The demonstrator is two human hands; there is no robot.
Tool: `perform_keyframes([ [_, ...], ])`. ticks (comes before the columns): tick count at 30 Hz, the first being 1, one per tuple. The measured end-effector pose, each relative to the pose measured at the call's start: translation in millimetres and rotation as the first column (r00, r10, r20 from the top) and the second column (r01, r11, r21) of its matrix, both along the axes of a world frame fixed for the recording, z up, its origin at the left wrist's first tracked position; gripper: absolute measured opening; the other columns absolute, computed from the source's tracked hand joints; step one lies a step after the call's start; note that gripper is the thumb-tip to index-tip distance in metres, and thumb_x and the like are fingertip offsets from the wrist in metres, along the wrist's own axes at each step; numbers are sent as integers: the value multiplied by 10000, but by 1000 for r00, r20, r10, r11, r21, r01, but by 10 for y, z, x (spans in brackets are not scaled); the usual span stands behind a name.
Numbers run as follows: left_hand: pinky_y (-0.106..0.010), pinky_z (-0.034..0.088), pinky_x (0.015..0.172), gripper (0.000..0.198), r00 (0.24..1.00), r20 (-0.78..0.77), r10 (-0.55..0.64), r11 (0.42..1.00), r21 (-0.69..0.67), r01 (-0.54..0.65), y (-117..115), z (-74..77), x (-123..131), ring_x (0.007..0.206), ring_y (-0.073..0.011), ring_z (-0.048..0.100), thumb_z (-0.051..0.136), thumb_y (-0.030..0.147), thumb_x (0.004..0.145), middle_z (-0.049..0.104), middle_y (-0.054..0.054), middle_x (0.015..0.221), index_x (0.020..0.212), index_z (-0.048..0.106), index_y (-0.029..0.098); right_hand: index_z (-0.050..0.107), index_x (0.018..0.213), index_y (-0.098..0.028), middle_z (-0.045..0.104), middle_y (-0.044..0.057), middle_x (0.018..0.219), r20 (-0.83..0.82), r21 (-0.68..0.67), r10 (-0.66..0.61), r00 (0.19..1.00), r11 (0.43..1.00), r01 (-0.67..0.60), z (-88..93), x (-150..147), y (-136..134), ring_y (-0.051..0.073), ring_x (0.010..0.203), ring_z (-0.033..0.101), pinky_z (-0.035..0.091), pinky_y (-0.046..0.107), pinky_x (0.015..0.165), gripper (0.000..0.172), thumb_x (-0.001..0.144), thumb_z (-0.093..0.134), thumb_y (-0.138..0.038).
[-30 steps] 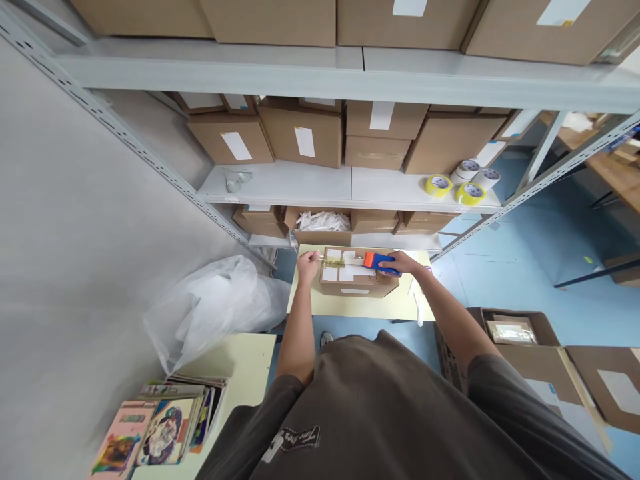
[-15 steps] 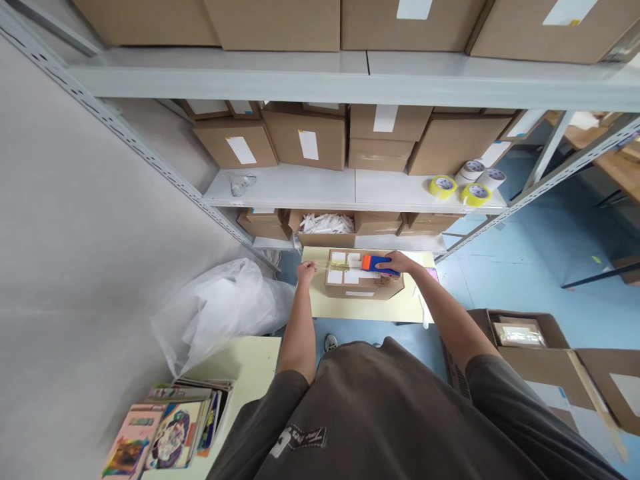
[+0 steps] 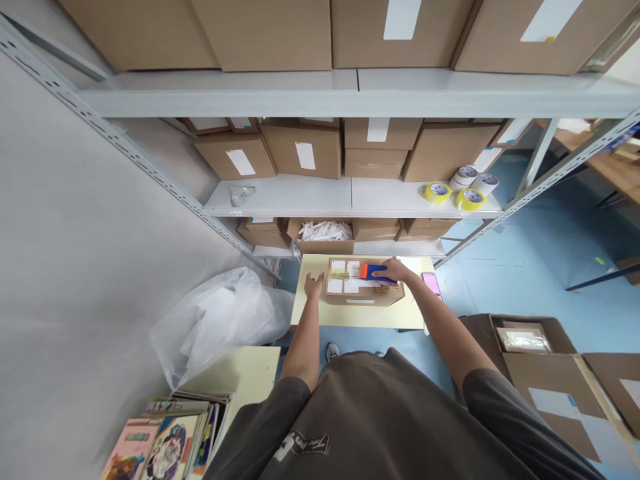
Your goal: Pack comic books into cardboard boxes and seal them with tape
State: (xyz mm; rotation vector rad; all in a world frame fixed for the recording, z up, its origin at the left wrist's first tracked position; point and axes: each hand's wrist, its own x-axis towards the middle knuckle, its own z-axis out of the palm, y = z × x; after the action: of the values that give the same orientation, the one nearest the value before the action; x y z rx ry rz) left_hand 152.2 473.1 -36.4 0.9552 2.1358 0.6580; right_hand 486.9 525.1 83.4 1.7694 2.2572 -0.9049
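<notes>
A cardboard box (image 3: pixel 360 299) with white labels on top lies on the pale yellow table (image 3: pixel 335 317) in front of me. My right hand (image 3: pixel 395 269) is closed around a blue and orange tape dispenser (image 3: pixel 373 271), which rests on the top of the box. A strip of clear yellowish tape (image 3: pixel 341 274) lies across the box's left part. My left hand (image 3: pixel 314 285) is beside the box's left end, fingers apart, with nothing in it.
Shelves (image 3: pixel 300 103) of cartons rise beyond the table, with tape rolls (image 3: pixel 437 192) on one. A white plastic bag (image 3: pixel 225 313) is at the left, above magazines (image 3: pixel 170 440). An open carton (image 3: pixel 525 333) stands right. A pink-screened phone (image 3: pixel 431 283) lies at the table's right edge.
My left hand has let go of the tape end, opened its fingers and come down beside the box. The tape now lies on the box top. My right hand keeps the dispenser in nearly the same place.
</notes>
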Motion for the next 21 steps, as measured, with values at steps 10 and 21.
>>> perform_keyframes([
  [10,-421,522,987,833,940,-149,-308,947,-147,287,171,283,771,1278,-410,702,561,789,956,721,-295,1354,1459,567,126,829,936,-175,816,145,971,110,-32,27,994,999,-23,48,245,71,283,890,744,473,300,723,729,806,697,-880],
  [21,-415,528,977,669,901,-177,-395,917,-140,374,193,153,1016,1257,-387,711,490,719,1023,751,-243,1315,1389,597,169,748,709,-180,739,79,744,27,-96,-163,986,982,165,255,2253,-115,231,731,678,464,297,666,702,661,765,-881],
])
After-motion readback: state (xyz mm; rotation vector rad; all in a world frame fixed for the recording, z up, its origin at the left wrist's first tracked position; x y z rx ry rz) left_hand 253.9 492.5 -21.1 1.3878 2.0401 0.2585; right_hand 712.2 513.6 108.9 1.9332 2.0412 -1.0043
